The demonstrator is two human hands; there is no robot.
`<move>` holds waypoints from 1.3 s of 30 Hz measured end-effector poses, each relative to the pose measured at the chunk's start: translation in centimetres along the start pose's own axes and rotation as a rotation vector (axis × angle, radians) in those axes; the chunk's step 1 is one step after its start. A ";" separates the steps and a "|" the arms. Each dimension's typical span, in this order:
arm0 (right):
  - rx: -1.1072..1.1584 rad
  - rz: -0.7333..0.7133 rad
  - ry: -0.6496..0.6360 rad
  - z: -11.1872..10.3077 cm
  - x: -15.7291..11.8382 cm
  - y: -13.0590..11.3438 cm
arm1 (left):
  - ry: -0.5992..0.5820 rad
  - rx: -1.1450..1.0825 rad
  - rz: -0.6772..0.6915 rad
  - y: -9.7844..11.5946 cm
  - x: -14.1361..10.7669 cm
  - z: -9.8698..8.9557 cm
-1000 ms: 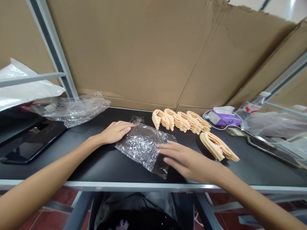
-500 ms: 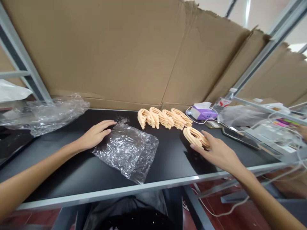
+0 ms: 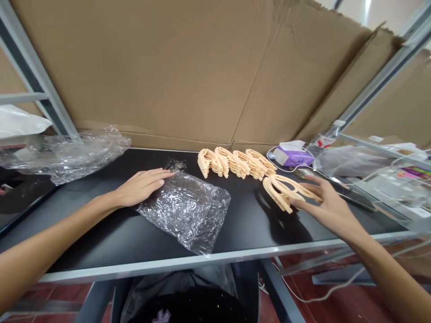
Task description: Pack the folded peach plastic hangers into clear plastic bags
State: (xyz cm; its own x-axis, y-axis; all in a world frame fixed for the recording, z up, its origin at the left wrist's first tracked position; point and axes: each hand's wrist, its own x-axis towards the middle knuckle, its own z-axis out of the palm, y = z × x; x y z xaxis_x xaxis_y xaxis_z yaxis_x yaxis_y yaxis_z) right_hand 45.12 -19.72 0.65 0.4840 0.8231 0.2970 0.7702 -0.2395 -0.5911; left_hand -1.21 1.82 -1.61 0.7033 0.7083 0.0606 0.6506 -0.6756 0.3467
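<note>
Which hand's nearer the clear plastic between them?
Left. The left hand is at the left edge of the clear plastic; the right hand is off to its right, holding cream pieces.

The light is soft, and brighter at far right above the cardboard [image 3: 168, 76]. Small glares cover the plastic bag [image 3: 185, 211]; a dark shadow lies on the right counter [image 3: 249, 233]. Right edge looks blurred, stretched.

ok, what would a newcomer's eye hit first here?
The shiny clear bag, lying flat on the black desk, left hand at its left corner. Then the cream stacks lined up along the back, and another stack gripped in the right hand.
</note>
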 end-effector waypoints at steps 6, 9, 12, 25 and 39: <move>0.172 -0.214 -0.219 0.4 -5.5 -5.4 | -0.017 0.046 -0.029 0.8 -0.1 -0.2; 0.126 -0.379 -0.332 1.6 -8.0 -8.5 | -0.018 0.054 -0.030 1.0 -0.1 -0.2; 0.055 -0.446 -0.401 3.1 -8.7 -10.8 | -0.023 0.060 -0.029 1.0 -0.1 -0.1; 0.180 -0.473 -0.460 9.4 -7.7 -15.9 | 0.052 0.028 -0.014 1.0 -0.1 0.7; 0.185 -0.707 -0.199 10.6 -8.5 -15.5 | 0.078 0.026 -0.027 1.0 0.0 0.7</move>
State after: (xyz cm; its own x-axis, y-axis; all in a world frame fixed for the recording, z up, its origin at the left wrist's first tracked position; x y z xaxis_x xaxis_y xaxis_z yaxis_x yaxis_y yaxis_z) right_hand 24.64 -17.53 -0.67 -0.1970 0.8302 0.5215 0.7785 0.4558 -0.4314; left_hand -0.36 1.06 -1.91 0.6615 0.7394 0.1249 0.6769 -0.6605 0.3250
